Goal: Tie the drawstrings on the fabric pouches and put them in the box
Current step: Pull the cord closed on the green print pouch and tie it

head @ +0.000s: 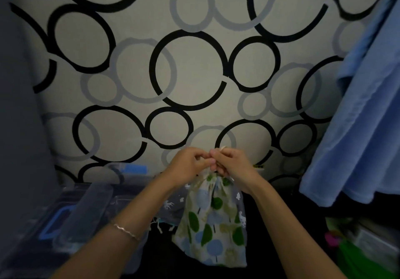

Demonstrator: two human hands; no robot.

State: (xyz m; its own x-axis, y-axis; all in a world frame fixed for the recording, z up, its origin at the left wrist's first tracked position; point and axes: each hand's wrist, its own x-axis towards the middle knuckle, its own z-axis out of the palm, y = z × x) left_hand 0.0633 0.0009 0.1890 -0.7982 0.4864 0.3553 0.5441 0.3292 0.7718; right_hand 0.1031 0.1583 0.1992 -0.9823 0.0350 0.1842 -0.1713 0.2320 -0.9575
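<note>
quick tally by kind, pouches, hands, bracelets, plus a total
pouches: 2, the tree-print pouch and the grey pouch behind it
hands: 2, the left hand and the right hand, both at the tree-print pouch's drawstring top
bracelets: 1, the bracelet
total: 5

Wall (194, 68): pale grey-beige, covered with overlapping black and grey rings of several sizes; fills most of the view.
Left edge: a plain dark grey panel (19, 105), blurred, in front of the wall.
Right edge: a blue cloth (357, 138) hanging in folds.
Bottom right corner: blurred green and pink shapes (355, 255), too unclear to name.
Light: dim, brightest mid-wall, falling to shadow at the edges and below.
</note>
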